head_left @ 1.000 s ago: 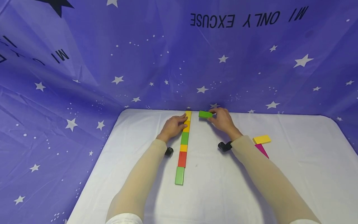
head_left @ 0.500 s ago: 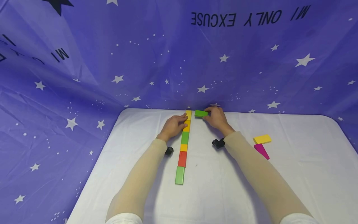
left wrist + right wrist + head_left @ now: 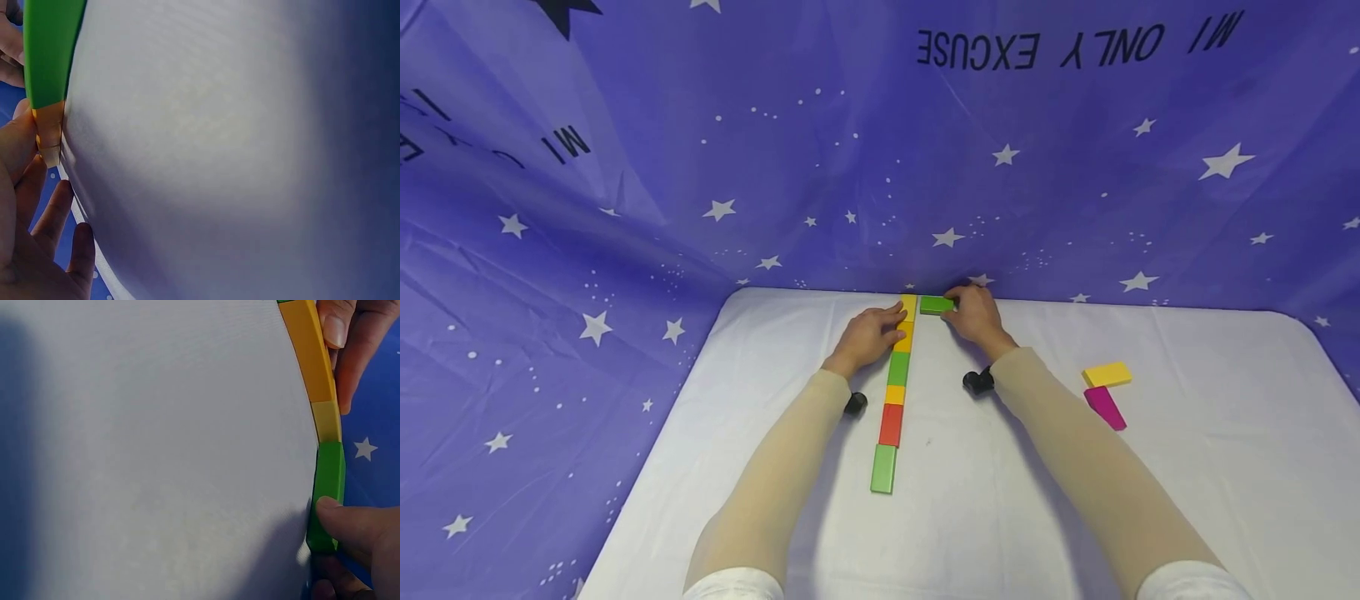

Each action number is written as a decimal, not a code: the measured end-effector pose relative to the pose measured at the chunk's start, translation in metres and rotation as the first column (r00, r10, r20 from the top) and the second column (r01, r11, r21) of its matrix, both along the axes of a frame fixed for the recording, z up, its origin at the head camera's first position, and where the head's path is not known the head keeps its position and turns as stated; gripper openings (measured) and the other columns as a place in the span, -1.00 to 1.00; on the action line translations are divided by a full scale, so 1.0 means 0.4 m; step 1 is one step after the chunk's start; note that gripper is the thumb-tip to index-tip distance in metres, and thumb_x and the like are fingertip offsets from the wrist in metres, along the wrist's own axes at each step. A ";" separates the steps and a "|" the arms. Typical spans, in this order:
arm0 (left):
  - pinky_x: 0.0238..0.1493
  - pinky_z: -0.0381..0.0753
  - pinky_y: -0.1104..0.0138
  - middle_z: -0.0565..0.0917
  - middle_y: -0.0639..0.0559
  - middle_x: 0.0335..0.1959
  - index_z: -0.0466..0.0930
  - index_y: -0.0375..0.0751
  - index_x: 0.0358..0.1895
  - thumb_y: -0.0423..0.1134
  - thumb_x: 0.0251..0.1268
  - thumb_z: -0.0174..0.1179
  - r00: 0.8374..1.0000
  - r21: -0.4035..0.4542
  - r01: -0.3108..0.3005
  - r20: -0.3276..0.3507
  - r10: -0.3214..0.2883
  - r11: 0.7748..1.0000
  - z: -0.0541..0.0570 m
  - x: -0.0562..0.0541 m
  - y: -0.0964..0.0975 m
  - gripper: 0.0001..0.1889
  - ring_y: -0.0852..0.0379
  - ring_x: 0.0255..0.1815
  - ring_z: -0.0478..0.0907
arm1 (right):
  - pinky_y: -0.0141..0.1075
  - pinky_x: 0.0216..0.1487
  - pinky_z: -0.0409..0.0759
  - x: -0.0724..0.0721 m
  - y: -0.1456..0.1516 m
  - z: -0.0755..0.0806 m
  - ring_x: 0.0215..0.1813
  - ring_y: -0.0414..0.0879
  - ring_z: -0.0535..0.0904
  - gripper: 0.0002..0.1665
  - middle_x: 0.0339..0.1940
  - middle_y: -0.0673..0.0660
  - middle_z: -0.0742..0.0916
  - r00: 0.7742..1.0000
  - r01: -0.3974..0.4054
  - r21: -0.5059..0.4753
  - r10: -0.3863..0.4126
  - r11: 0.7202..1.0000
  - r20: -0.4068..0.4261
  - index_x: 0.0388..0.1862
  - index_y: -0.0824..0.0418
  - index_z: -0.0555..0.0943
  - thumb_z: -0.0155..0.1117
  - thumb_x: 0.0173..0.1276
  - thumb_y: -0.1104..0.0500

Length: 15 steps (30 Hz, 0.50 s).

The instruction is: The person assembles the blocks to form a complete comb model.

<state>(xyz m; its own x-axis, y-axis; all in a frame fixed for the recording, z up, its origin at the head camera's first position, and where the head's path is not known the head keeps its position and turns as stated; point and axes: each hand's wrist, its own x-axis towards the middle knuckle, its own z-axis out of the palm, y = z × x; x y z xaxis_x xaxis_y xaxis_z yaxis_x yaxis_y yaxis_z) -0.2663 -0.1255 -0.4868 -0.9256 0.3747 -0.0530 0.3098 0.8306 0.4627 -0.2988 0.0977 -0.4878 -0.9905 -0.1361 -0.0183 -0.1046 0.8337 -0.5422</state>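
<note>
Head view: on a white-covered desk (image 3: 1000, 500), the right hand (image 3: 976, 315) pinches a green block (image 3: 935, 306) just right of the far end of a row of blocks (image 3: 895, 395); the left hand (image 3: 867, 340), fingers relaxed, touches the two far yellow blocks (image 3: 910, 308), partly hiding them. The step seems to be setting the green block against the row's end; the next move likely calls for closing any gap squarely, then releasing. Left wrist view: the row runs off the top edge; the right hand is mostly cut off. Right wrist view: the pinching fingers are partly hidden, and whether the blocks touch is unclear.
</note>
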 end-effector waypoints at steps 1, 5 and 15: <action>0.54 0.16 0.12 0.31 0.22 0.52 0.46 -0.01 0.42 -0.05 0.48 0.19 1.000 0.000 0.001 -0.002 -0.001 1.000 0.000 0.000 0.000 -0.50 0.04 0.49 0.30 | 0.01 0.39 0.37 -0.001 -0.001 0.000 0.27 0.24 0.48 -0.52 0.14 0.27 0.69 1.000 0.001 0.002 -0.001 1.000 -0.002 0.20 0.27 0.65 0.41 0.33 0.16; 0.53 0.17 0.12 0.32 0.22 0.51 0.46 -0.01 0.42 -0.05 0.48 0.19 1.000 0.000 -0.001 -0.008 0.001 1.000 -0.001 -0.001 -0.001 -0.50 0.04 0.48 0.31 | 0.01 0.35 0.39 -0.004 -0.006 -0.002 0.22 0.23 0.50 -0.53 0.07 0.28 0.70 1.000 0.000 -0.010 0.000 1.000 -0.018 0.19 0.29 0.66 0.42 0.33 0.17; 0.54 0.16 0.13 0.31 0.23 0.52 0.45 -0.01 0.42 -0.05 0.49 0.19 1.000 0.001 -0.005 0.003 0.005 1.000 -0.001 0.001 0.001 -0.50 0.04 0.48 0.31 | 0.00 0.35 0.41 -0.009 -0.015 -0.004 0.20 0.20 0.51 -0.54 0.08 0.27 0.71 0.999 -0.002 -0.005 0.001 1.000 -0.033 0.18 0.29 0.67 0.42 0.32 0.18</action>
<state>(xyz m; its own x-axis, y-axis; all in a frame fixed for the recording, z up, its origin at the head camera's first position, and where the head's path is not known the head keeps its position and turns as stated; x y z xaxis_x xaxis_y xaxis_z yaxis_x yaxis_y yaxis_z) -0.2661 -0.1252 -0.4872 -0.9274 0.3701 -0.0549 0.3044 0.8316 0.4645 -0.3022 0.0916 -0.4893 -0.9904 -0.1377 0.0151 -0.1237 0.8310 -0.5424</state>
